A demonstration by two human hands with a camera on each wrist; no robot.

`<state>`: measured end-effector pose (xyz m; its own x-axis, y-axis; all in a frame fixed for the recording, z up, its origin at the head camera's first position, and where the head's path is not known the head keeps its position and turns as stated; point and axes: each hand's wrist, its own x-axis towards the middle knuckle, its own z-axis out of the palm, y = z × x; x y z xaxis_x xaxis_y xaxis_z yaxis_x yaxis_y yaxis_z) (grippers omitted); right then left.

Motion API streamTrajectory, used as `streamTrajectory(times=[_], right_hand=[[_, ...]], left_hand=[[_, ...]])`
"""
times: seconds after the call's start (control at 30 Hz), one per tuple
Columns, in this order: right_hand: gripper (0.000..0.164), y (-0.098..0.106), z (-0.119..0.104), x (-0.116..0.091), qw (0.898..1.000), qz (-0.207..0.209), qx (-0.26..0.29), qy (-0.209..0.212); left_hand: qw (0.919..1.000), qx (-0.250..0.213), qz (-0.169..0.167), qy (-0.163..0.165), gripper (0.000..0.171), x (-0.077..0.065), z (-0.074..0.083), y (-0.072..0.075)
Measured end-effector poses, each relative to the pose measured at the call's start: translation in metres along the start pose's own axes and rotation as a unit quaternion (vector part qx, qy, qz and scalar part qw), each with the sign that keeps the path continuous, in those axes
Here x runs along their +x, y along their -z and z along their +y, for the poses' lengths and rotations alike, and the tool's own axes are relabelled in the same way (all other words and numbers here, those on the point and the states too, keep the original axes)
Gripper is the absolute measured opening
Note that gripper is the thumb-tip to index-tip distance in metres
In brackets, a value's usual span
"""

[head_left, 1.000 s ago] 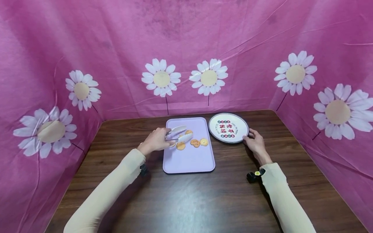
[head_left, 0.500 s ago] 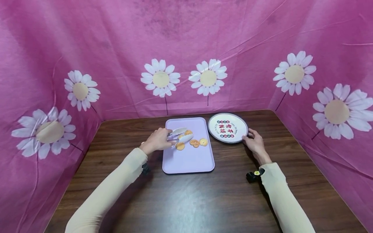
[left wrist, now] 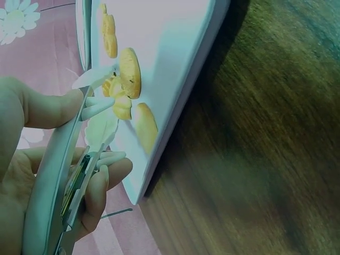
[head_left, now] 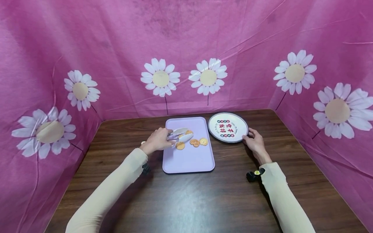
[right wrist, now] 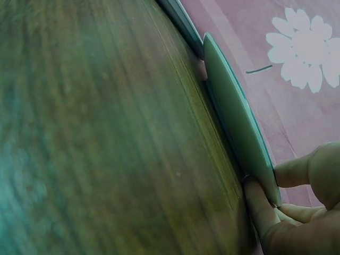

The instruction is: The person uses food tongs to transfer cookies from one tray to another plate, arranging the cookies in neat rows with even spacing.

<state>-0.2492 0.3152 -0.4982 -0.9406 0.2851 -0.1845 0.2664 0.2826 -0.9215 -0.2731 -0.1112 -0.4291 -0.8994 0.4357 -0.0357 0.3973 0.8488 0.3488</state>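
My left hand [head_left: 157, 139] grips a pair of tongs [left wrist: 52, 178] at the left side of a pale purple tray [head_left: 189, 162]. The tongs' two white ends are spread apart over several cookies; one round cookie [head_left: 180, 146] lies just below the nearer end. To the right of them sit a brown cookie [head_left: 194, 142] and a paler one [head_left: 203, 141]. My right hand [head_left: 255, 145] pinches the near right rim of a white plate [head_left: 243, 124] with red lettering, thumb above and fingers beneath, as the right wrist view shows. The tongs partly hide some cookies.
The brown wooden table [head_left: 186, 197] carries the tray and plate side by side near its back edge. A pink cloth [head_left: 186, 38] with white daisies hangs behind and at both sides. Dark wrist cameras sit at both cuffs.
The tongs' ends have drawn a little closer together over the cookies, and my left hand has shifted slightly right. My right hand keeps its place at the plate.
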Motion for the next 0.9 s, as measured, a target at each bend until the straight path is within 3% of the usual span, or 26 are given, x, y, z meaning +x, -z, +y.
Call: streamTrajectory(times=[0.6, 0.9], right_hand=[[0.068, 0.0005, -0.0036, -0.0026, 1.000, 0.003, 0.002, -0.004], [0.067, -0.0003, -0.0028, -0.0027, 1.000, 0.002, -0.004, -0.004]], left_hand=[[0.9996, -0.001, 0.028, 0.003, 0.056, -0.0037, -0.0012, -0.0023], [0.9990, -0.001, 0.042, -0.016, 0.047, -0.0025, 0.0002, -0.0004]])
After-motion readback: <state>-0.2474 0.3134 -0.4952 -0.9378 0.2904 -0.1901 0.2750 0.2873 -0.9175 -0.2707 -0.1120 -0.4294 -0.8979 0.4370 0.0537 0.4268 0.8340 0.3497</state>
